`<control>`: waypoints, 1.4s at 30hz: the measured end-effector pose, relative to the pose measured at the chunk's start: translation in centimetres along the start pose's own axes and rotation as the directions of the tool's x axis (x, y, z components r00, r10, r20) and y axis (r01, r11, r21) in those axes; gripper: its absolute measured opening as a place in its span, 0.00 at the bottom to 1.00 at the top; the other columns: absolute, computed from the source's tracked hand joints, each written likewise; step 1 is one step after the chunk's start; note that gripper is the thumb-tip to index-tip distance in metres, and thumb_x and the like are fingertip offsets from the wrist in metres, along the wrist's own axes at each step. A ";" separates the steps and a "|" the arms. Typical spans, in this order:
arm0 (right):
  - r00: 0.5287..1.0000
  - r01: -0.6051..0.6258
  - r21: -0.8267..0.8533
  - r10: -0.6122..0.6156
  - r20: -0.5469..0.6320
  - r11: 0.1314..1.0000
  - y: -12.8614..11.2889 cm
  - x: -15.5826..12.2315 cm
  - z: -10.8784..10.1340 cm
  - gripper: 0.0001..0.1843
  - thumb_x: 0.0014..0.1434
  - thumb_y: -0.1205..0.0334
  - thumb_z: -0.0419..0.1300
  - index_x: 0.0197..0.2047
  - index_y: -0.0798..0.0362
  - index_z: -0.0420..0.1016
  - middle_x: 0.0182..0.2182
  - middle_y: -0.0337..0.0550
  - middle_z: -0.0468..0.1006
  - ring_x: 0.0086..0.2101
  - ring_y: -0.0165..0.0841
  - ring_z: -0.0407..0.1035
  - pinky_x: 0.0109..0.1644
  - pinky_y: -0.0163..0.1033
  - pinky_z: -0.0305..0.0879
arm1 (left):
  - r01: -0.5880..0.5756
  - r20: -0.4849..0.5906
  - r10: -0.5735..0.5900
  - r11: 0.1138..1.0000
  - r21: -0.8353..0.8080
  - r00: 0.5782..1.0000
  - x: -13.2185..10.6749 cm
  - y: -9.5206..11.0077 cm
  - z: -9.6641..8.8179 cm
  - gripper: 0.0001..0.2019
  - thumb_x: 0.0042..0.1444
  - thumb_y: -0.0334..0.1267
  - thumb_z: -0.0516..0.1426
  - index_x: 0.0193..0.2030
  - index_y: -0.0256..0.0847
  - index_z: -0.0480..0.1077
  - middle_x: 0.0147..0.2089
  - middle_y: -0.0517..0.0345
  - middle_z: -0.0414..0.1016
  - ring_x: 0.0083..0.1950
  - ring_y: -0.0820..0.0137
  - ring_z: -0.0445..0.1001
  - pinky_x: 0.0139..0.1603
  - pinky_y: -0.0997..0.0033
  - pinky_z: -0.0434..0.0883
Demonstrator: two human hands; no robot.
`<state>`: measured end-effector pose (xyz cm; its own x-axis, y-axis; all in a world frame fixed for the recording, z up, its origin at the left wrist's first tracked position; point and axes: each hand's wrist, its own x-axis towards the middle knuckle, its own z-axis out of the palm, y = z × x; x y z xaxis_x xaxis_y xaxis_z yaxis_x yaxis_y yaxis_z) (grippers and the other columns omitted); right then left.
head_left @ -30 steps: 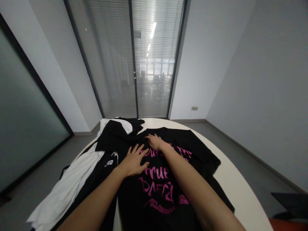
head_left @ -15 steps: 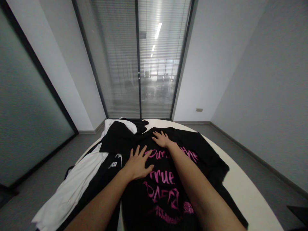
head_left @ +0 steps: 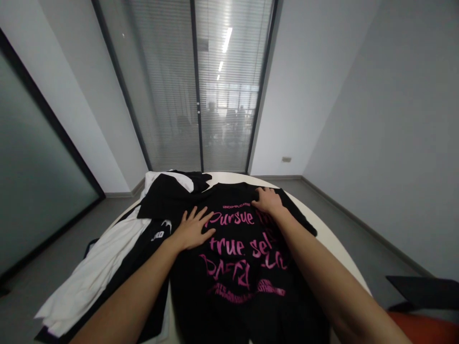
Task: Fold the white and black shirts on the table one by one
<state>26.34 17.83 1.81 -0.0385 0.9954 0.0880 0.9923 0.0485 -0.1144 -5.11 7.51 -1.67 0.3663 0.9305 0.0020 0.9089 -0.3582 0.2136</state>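
Observation:
A black T-shirt (head_left: 229,267) with pink lettering lies spread over the round table. My left hand (head_left: 193,228) rests flat on its left side, fingers spread and thumb apart, holding nothing. Near the shirt's upper right shoulder, my right hand (head_left: 268,199) has its fingers bent onto the cloth, with a dark fold showing between thumb and forefinger. My right forearm covers part of the print and the shirt's right side. To the left, a black-and-white garment (head_left: 158,235) with a small white logo lies partly under my left forearm.
A pale round table (head_left: 340,243) carries the clothes, with more white cloth (head_left: 103,272) along its left side. Beyond its far edge stands a glass partition with blinds (head_left: 229,110). A black and orange object (head_left: 423,291), perhaps a chair, is at the lower right.
My right hand has moved right across the shirt and its fingers have curled. More lettering shows, and the right sleeve sits further in. My left hand stays flat. The view has shifted slightly right.

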 end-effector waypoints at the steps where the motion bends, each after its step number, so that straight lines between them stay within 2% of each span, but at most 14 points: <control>1: 0.999 -0.013 0.002 0.013 0.030 1.000 1.0 -0.4 0.0 0.33 0.57 0.47 0.64 0.62 0.54 0.70 0.58 0.61 0.69 0.58 0.54 0.64 0.58 0.54 0.62 | -0.002 -0.004 0.002 1.000 0.002 1.000 0.0 0.0 0.1 0.35 0.64 0.64 0.46 0.74 0.57 0.50 0.78 0.57 0.42 0.77 0.43 0.39 0.71 0.31 0.41; 4: 0.994 -0.004 0.077 -0.005 0.107 0.997 3.0 -1.2 0.2 0.28 0.59 0.47 0.63 0.58 0.51 0.74 0.54 0.57 0.75 0.54 0.49 0.70 0.56 0.49 0.64 | -0.013 -0.012 0.013 1.000 0.010 1.000 0.0 0.0 0.3 0.35 0.64 0.64 0.46 0.74 0.57 0.51 0.78 0.57 0.43 0.77 0.43 0.39 0.71 0.31 0.42; 8: 0.998 -0.044 0.143 0.038 0.048 0.989 4.3 -1.8 0.6 0.18 0.67 0.56 0.55 0.56 0.53 0.74 0.51 0.56 0.78 0.51 0.46 0.73 0.54 0.46 0.66 | -0.013 -0.014 0.013 1.000 0.011 1.000 0.1 -0.1 0.4 0.35 0.63 0.64 0.46 0.74 0.57 0.51 0.78 0.58 0.44 0.77 0.44 0.40 0.71 0.32 0.43; 11: 0.999 -0.039 0.211 0.038 0.008 0.977 4.9 -2.3 0.5 0.20 0.70 0.59 0.49 0.62 0.55 0.67 0.52 0.53 0.78 0.51 0.38 0.74 0.54 0.40 0.66 | 0.001 -0.015 -0.001 1.000 0.005 1.000 0.3 -0.3 0.5 0.35 0.63 0.64 0.46 0.74 0.56 0.52 0.78 0.59 0.45 0.77 0.45 0.41 0.71 0.33 0.43; 15: 0.998 0.043 0.311 -0.058 0.037 0.949 6.2 -3.6 -0.6 0.26 0.67 0.62 0.54 0.67 0.56 0.59 0.53 0.51 0.79 0.50 0.34 0.74 0.55 0.35 0.66 | 0.028 -0.042 -0.027 0.999 0.018 0.999 0.5 -0.3 0.6 0.33 0.64 0.62 0.47 0.73 0.53 0.56 0.77 0.58 0.49 0.76 0.45 0.44 0.71 0.35 0.45; 18: 0.990 -0.134 0.149 0.128 0.049 0.980 7.7 -5.1 -2.1 0.25 0.62 0.62 0.58 0.62 0.59 0.66 0.53 0.58 0.77 0.52 0.42 0.73 0.54 0.42 0.67 | 0.004 -0.119 0.002 0.998 0.055 0.993 0.4 0.2 0.0 0.31 0.64 0.57 0.50 0.70 0.47 0.61 0.73 0.52 0.59 0.73 0.49 0.55 0.71 0.42 0.50; 21: 0.917 -0.373 -0.064 0.379 0.125 0.925 9.3 -6.7 -3.5 0.24 0.61 0.56 0.59 0.57 0.59 0.74 0.53 0.64 0.76 0.53 0.51 0.73 0.52 0.49 0.69 | -0.039 -0.154 0.047 0.998 0.051 0.987 -0.1 1.2 -1.7 0.22 0.64 0.53 0.51 0.58 0.45 0.72 0.60 0.51 0.74 0.61 0.57 0.71 0.61 0.58 0.66; 25: 0.837 -0.461 -0.173 0.491 0.240 0.870 10.8 -8.3 -4.0 0.26 0.61 0.45 0.58 0.52 0.56 0.79 0.51 0.62 0.78 0.55 0.53 0.71 0.53 0.52 0.69 | 0.053 0.050 -0.054 0.998 0.016 0.997 -1.1 2.1 -4.9 0.17 0.62 0.55 0.52 0.42 0.46 0.74 0.42 0.55 0.81 0.42 0.62 0.79 0.41 0.67 0.71; 28: 0.809 -0.516 -0.088 0.519 0.275 0.852 11.4 -8.6 -3.9 0.24 0.61 0.46 0.59 0.48 0.58 0.80 0.43 0.62 0.81 0.51 0.54 0.73 0.54 0.56 0.67 | 0.223 0.159 -0.257 0.953 0.205 0.953 -1.9 1.8 -6.6 0.19 0.59 0.57 0.55 0.41 0.44 0.75 0.45 0.47 0.81 0.46 0.53 0.79 0.43 0.60 0.72; 32: 0.851 -0.508 0.173 0.461 0.252 0.844 11.5 -7.9 -4.0 0.20 0.61 0.52 0.60 0.44 0.61 0.81 0.36 0.64 0.81 0.47 0.54 0.75 0.51 0.52 0.68 | 0.494 0.250 -0.549 0.832 0.250 0.797 -2.5 0.7 -7.7 0.20 0.60 0.55 0.54 0.35 0.38 0.76 0.40 0.40 0.82 0.42 0.52 0.82 0.42 0.58 0.74; 35: 0.884 -0.463 0.292 0.412 0.222 0.837 10.9 -7.1 -4.4 0.24 0.65 0.49 0.55 0.45 0.63 0.80 0.36 0.64 0.81 0.45 0.51 0.76 0.46 0.46 0.70 | 0.575 0.389 -0.586 0.803 0.157 0.711 -2.7 0.2 -7.9 0.18 0.58 0.50 0.56 0.28 0.38 0.74 0.28 0.43 0.80 0.28 0.57 0.81 0.33 0.63 0.75; 38: 0.920 -0.391 0.457 0.328 0.212 0.799 10.1 -6.9 -4.6 0.29 0.69 0.46 0.48 0.53 0.62 0.76 0.43 0.61 0.81 0.43 0.44 0.76 0.42 0.41 0.71 | 0.520 0.366 -0.512 0.850 0.085 0.777 -3.0 -0.2 -7.8 0.09 0.49 0.42 0.62 0.33 0.39 0.72 0.24 0.49 0.79 0.25 0.58 0.79 0.26 0.66 0.73; 40: 0.953 -0.304 0.656 0.203 0.227 0.691 9.6 -7.3 -4.6 0.29 0.68 0.47 0.50 0.64 0.57 0.66 0.51 0.57 0.78 0.46 0.41 0.76 0.43 0.39 0.72 | 0.483 0.336 -0.465 0.875 0.032 0.819 -3.0 -0.5 -7.7 0.12 0.47 0.37 0.62 0.40 0.40 0.70 0.25 0.52 0.79 0.24 0.59 0.79 0.23 0.69 0.71; 42: 0.972 -0.213 0.806 0.039 0.230 0.553 9.3 -7.8 -4.4 0.38 0.63 0.52 0.58 0.72 0.50 0.51 0.60 0.57 0.72 0.51 0.40 0.73 0.45 0.39 0.73 | 0.450 0.296 -0.432 0.893 0.010 0.852 -2.8 -0.8 -7.7 0.14 0.49 0.35 0.61 0.43 0.41 0.68 0.29 0.53 0.81 0.25 0.61 0.79 0.23 0.71 0.70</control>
<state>36.42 10.13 4.42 -0.0256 0.9888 -0.1467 0.4615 -0.1185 -0.8792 -8.41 5.75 5.68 -0.0220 0.9249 -0.3795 0.9785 0.0978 0.1816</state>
